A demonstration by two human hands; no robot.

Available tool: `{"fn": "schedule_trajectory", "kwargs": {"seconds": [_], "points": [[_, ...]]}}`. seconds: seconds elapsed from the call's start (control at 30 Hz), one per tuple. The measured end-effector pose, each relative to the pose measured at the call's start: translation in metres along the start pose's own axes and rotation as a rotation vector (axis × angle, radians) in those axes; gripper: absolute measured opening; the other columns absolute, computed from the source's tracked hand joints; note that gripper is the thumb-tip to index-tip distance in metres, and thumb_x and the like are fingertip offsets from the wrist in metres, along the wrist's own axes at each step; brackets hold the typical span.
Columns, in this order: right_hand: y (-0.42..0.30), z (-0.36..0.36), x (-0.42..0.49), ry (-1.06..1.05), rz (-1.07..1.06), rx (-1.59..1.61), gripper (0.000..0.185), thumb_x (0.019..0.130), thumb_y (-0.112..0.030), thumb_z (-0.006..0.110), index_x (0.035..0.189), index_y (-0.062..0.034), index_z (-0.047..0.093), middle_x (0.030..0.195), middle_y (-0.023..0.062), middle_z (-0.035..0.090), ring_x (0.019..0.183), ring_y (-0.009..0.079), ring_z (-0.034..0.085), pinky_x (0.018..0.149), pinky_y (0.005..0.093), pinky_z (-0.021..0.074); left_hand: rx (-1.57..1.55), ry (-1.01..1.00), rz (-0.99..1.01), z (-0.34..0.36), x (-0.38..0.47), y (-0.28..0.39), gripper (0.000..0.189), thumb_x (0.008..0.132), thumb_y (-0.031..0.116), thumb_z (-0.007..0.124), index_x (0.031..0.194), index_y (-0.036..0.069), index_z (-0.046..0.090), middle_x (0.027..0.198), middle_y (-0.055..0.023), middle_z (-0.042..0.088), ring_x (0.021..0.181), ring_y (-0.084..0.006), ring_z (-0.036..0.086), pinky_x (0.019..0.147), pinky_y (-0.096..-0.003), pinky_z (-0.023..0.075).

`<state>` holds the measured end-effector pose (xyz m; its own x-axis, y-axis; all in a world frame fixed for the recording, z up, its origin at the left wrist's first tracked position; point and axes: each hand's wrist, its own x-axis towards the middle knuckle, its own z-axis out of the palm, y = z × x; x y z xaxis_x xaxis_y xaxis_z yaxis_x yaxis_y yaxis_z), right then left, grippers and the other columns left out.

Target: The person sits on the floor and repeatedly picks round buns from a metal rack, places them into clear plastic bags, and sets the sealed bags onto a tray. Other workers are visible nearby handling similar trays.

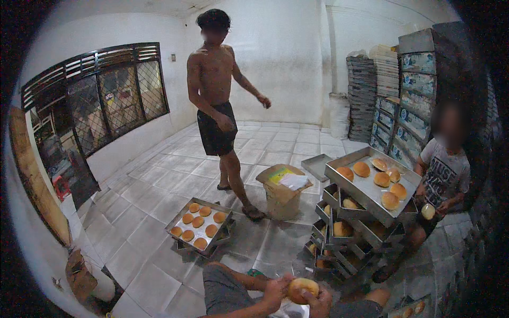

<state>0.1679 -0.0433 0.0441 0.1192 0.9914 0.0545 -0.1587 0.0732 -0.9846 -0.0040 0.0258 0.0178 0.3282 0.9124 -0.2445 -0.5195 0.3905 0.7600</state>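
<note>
A round golden bread bun (303, 290) is held over my lap, between both hands. My left hand (276, 292) grips its left side with bent fingers. My right hand (319, 301) is closed around its right side, the thumb on the bun's front. Below the bun lies a shiny, pale sheet (292, 309), perhaps clear plastic, partly hidden by my hands. To the front right, a metal tray (338, 181) with several buns tops a crooked stack of bun trays. Another metal tray (179, 234) of buns rests low on the left.
A person in black shorts (216, 129) stands ahead. Another person (445, 171) sits at the right beside the stack, holding a bun. A brown paper sack (282, 198) and an empty metal tray (317, 166) are on the tiled floor. Stacked boxes (415, 91) line the right wall.
</note>
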Motion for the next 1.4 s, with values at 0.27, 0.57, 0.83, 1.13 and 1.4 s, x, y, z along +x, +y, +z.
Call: {"fn": "schedule_trajectory", "kwargs": {"seconds": [0.27,0.57,0.83,1.13,1.4], "points": [[-0.042,0.004,-0.032,0.013,0.510,0.497,0.053,0.094,-0.034,0.074,0.135,-0.0055,0.059,0.124,0.0112,0.069,0.109,0.0266,0.070,0.087,0.0518,0.0633,0.063,0.394,0.137,-0.014,-0.025,0.057,0.037,0.101,0.043,0.070,0.081,0.014,0.058,0.069,0.0046,0.053,0.057,-0.0085,0.050,0.055,-0.0275,0.0424],[-0.101,0.046,-0.058,0.173,-0.199,-0.043,0.050,0.091,-0.016,0.080,0.133,-0.0006,0.057,0.123,0.0131,0.068,0.104,0.0218,0.072,0.085,0.0339,0.0606,-0.196,0.198,-0.205,0.015,-0.033,0.082,0.056,0.097,0.069,0.058,0.092,0.013,0.058,0.077,0.0028,0.058,0.062,-0.0080,0.055,0.057,-0.0245,0.0512],[-0.097,0.045,-0.006,0.394,-0.198,-0.107,0.044,0.087,-0.028,0.086,0.116,0.0007,0.068,0.100,0.0087,0.074,0.090,0.0189,0.071,0.082,0.0334,0.0580,0.075,0.104,0.197,0.089,-0.063,0.063,0.071,0.106,0.060,0.048,0.130,-0.005,0.063,0.119,-0.0136,0.070,0.105,-0.0194,0.068,0.093,-0.0342,0.0558],[-0.103,0.012,-0.006,0.205,0.261,0.423,0.044,0.089,-0.025,0.083,0.120,0.0016,0.067,0.110,0.0096,0.073,0.093,0.0155,0.072,0.084,0.0306,0.0590,0.550,0.055,0.227,0.082,-0.058,0.063,0.058,0.095,0.033,0.077,0.135,-0.006,0.063,0.130,-0.0152,0.068,0.121,-0.0234,0.064,0.104,-0.0363,0.0514],[-0.098,0.001,-0.010,0.197,0.086,-0.169,0.039,0.089,-0.019,0.082,0.120,0.0010,0.068,0.110,0.0088,0.074,0.094,0.0164,0.072,0.085,0.0328,0.0586,0.184,-0.125,0.130,0.080,-0.047,0.060,0.060,0.090,0.022,0.083,0.139,-0.002,0.059,0.123,-0.0119,0.070,0.113,-0.0228,0.067,0.102,-0.0364,0.0535]]}}
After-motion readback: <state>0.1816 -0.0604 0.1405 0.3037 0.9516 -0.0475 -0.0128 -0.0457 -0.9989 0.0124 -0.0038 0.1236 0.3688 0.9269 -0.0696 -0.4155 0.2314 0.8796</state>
